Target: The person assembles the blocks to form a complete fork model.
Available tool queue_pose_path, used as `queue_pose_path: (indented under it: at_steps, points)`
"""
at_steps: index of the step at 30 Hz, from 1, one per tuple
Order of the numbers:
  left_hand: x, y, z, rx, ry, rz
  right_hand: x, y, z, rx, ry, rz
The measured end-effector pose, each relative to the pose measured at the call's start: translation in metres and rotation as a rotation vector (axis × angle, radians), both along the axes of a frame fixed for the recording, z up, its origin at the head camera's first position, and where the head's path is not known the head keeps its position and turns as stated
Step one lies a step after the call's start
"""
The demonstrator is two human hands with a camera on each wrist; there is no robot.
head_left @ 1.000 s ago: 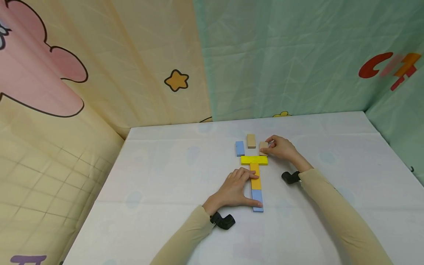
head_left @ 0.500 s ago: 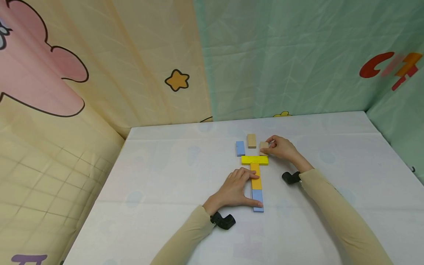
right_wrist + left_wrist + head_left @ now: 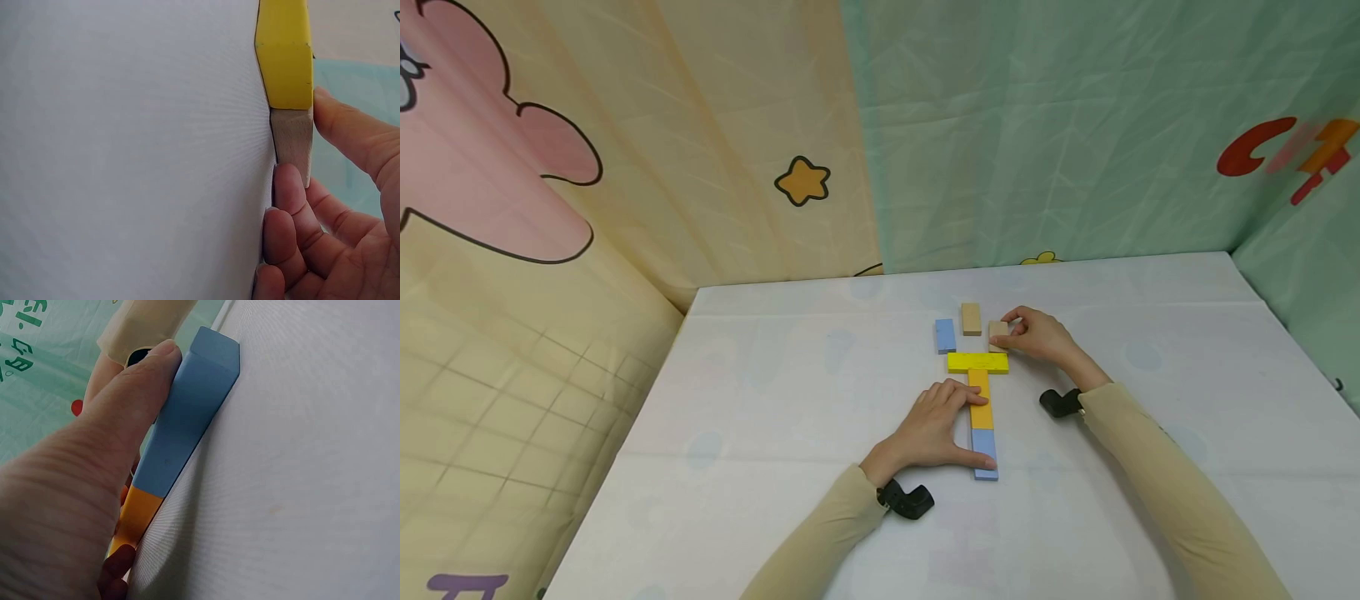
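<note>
My left hand [image 3: 928,429] spans a column of blocks, its thumb laid on the blue block [image 3: 983,444] and its fingers on the orange block [image 3: 980,410]. In the left wrist view the thumb rests along the upper face of that blue block [image 3: 187,412]. Across the far end of the column lies a yellow block [image 3: 977,363]. My right hand [image 3: 1036,335] pinches a plain wooden block [image 3: 997,330]. The right wrist view has this wooden block [image 3: 292,137] end-on against the yellow block [image 3: 284,69], thumb on top and fingertips at its side.
A second blue block [image 3: 945,336] stands just beyond the yellow block's left end. Farther back, between it and the right hand, is another wooden block [image 3: 971,319]. All lie on a white-covered table [image 3: 760,400], with printed curtains [image 3: 715,150] along its far and left sides.
</note>
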State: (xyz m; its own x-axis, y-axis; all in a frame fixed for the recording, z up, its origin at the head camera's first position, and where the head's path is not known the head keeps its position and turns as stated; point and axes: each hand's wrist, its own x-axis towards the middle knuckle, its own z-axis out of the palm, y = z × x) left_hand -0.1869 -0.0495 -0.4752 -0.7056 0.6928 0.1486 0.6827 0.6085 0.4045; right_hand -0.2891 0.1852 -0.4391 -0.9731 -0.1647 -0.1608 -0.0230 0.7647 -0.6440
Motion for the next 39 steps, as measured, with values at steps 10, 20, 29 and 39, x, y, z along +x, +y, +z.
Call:
queue_pose_path:
  at_steps: [10,20,29,39]
  points:
    - [0.0002,-0.0003,0.0004,0.009,-0.006,-0.002,-0.0006,0.0001,-0.0014,-0.003,0.007,0.000]
    - [-0.0003,0.0003,0.0000,-0.003,-0.006,-0.001,-0.0007,0.0006,-0.0022,-0.006,0.009,0.002]
    - [-0.0002,-0.0003,-0.0005,0.004,-0.003,-0.001,0.0000,0.0005,-0.0036,-0.017,0.023,0.005]
    - [-0.0003,-0.0003,-0.0003,0.006,0.015,-0.004,0.0015,0.0003,-0.0019,-0.036,0.032,-0.005]
